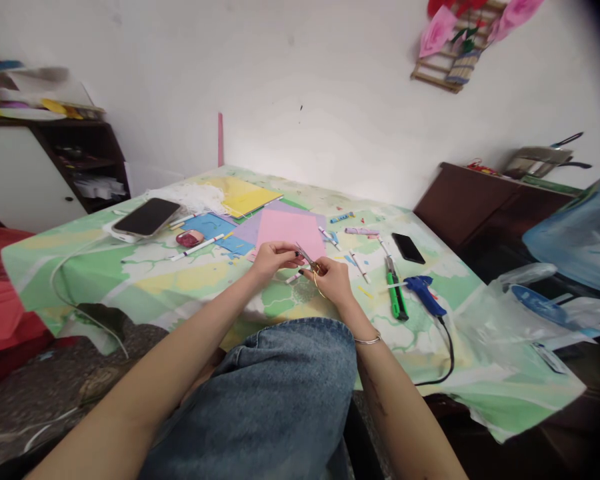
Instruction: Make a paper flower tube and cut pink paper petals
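Observation:
My right hand (333, 279) is closed round the handles of a small pair of scissors (307, 257), whose blades point up and left toward my left hand (276, 260). The fingers of my left hand are pinched together beside the blade tips; whatever they hold is too small to make out. Just beyond both hands lies a pink sheet (290, 230), on top of a purple sheet (247, 229). A white marker (296, 277) rests on the tablecloth between my hands.
On the right are a green utility knife (395, 290), a blue glue gun (427, 295) with a black cord, and a black phone (408, 248). A larger phone (147, 217), a blue sheet (207, 228) and a yellow sheet (247, 195) lie left. Several markers and paper scraps are scattered about.

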The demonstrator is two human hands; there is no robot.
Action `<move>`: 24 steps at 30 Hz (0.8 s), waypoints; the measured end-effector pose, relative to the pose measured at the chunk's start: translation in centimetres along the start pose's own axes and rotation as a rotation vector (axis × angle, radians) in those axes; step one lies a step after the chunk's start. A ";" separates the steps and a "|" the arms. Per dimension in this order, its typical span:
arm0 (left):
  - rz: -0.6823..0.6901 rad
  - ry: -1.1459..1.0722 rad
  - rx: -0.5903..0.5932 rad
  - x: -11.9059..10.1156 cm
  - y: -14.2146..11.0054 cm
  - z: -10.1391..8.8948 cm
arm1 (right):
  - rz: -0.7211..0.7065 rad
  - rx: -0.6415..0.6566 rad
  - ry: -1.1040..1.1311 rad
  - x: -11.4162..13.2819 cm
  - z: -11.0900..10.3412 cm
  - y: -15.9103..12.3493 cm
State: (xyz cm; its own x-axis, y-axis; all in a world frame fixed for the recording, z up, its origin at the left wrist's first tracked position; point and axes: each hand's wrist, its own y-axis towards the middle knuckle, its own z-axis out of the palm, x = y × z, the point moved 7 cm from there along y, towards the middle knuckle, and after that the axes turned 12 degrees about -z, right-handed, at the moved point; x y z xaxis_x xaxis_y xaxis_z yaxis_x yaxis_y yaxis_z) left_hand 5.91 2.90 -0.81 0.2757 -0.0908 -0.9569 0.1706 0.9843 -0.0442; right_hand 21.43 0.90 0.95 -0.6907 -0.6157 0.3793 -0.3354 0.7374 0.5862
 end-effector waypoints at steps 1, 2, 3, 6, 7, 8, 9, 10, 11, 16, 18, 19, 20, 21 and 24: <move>-0.002 -0.001 0.001 0.0 0.0 0.0 | 0.001 -0.001 -0.001 0.0 0.0 0.0; -0.004 -0.002 0.001 0.0 0.0 0.0 | 0.002 -0.003 -0.001 0.0 0.0 0.0; -0.006 -0.003 0.001 0.1 0.0 0.1 | 0.004 -0.005 0.000 0.0 0.0 0.0; -0.009 -0.008 0.000 0.1 0.0 0.1 | 0.008 -0.007 0.001 -0.1 0.0 0.0; -0.010 -0.010 0.000 0.1 0.0 0.1 | 0.009 -0.008 0.000 -0.1 0.0 0.0; -0.010 -0.011 0.000 0.2 0.0 0.0 | 0.010 -0.008 -0.003 -0.2 0.0 0.0; -0.011 -0.012 0.001 0.2 0.0 0.0 | 0.010 -0.008 -0.008 -0.2 0.1 0.0; -0.012 -0.012 0.001 0.2 0.1 0.0 | 0.011 -0.008 -0.012 -0.2 0.1 -0.1; -0.013 -0.012 0.001 0.3 0.1 0.0 | 0.011 -0.007 -0.016 -0.3 0.1 -0.1; -0.020 -0.010 0.008 0.2 0.1 0.1 | 0.013 -0.001 -0.026 -0.3 0.1 -0.1; -0.023 -0.007 0.010 0.2 0.1 0.1 | 0.017 0.001 -0.033 -0.3 0.1 -0.1; -0.024 -0.005 0.010 0.2 0.1 0.1 | 0.019 0.000 -0.035 -0.2 0.1 -0.1; -0.025 -0.003 0.011 0.2 0.1 0.1 | 0.019 0.000 -0.037 -0.2 0.0 -0.1; -0.026 -0.001 0.010 0.2 0.1 0.1 | 0.018 0.000 -0.037 -0.2 0.0 -0.1; -0.027 0.003 0.007 0.3 0.2 0.0 | 0.012 -0.001 -0.033 -0.1 0.0 0.0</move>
State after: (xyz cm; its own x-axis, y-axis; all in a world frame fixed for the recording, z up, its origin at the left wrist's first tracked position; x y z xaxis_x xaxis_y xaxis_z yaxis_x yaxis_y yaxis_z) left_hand 6.07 3.03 -1.12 0.2679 -0.1168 -0.9563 0.1848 0.9804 -0.0679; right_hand 21.49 0.95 0.85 -0.7153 -0.5974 0.3626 -0.3264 0.7444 0.5825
